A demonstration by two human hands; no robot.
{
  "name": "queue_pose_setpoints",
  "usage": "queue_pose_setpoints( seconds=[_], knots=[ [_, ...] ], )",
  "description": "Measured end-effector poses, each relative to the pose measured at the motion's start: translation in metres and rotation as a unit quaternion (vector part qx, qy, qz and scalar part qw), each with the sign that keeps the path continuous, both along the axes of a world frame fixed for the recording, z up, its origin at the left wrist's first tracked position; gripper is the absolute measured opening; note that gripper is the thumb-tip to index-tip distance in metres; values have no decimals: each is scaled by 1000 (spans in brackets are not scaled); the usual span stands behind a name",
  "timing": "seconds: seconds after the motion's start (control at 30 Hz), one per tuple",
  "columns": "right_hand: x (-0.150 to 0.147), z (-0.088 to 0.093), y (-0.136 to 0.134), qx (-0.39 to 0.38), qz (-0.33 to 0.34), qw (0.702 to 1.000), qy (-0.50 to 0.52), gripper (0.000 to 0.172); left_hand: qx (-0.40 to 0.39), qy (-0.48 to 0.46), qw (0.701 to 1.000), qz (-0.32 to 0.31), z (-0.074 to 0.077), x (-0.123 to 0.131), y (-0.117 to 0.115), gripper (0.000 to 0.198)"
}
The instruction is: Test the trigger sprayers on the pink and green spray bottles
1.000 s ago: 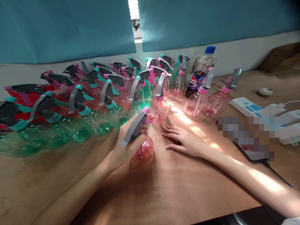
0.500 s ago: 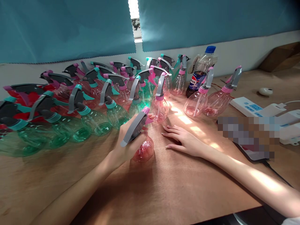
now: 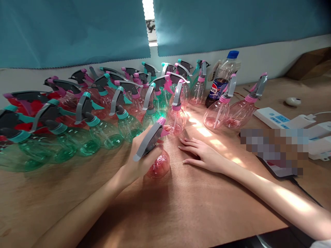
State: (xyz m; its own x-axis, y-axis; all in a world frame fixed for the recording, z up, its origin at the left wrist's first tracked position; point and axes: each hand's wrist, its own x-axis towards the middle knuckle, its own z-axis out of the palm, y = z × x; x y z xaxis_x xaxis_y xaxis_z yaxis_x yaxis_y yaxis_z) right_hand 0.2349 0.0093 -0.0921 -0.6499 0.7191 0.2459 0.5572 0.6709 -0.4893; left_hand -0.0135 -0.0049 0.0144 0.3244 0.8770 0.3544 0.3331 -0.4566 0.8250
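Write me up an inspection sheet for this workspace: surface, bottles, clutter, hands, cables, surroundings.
Surface: wooden tabletop, sunlit in patches.
Bottles: one pink spray bottle in hand; other green and pink spray bottles crowd the left and back, two pink ones apart at right.
Clutter: cola bottle with a blue cap, white power strip, pixelated device.
Hands: left hand grips the pink spray bottle below its grey head; right hand lies on the tabletop, holding nothing.
Cables: dark cable beside the device.
Surroundings: blue-green curtain with a bright gap, pale wall behind.
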Motion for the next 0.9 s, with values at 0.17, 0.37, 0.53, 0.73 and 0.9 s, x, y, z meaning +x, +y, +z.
queue_pose_setpoints(
  seconds=[0.17, 0.37, 0.53, 0.73, 0.9],
  knots=[
    [0, 0, 0, 2, -2, 1000, -5, 54, 7, 4, 1000, 1, 0, -1, 1, 27],
    [0, 2, -1, 6, -7, 1000, -7, 55, 5, 20, 1000, 16, 1, -2, 1, 13],
    [0, 1, -2, 6, -6, 1000, 3, 55, 7, 3, 999, 36, 3, -2, -1, 11],
    [1, -2, 1, 6, 0, 1000, 0, 57, 8, 16, 999, 40, 4, -2, -2, 13],
    [1, -3, 2, 5, 6, 1000, -14, 59, -20, 30, 999, 34, 3, -4, -3, 5]
  ],
)
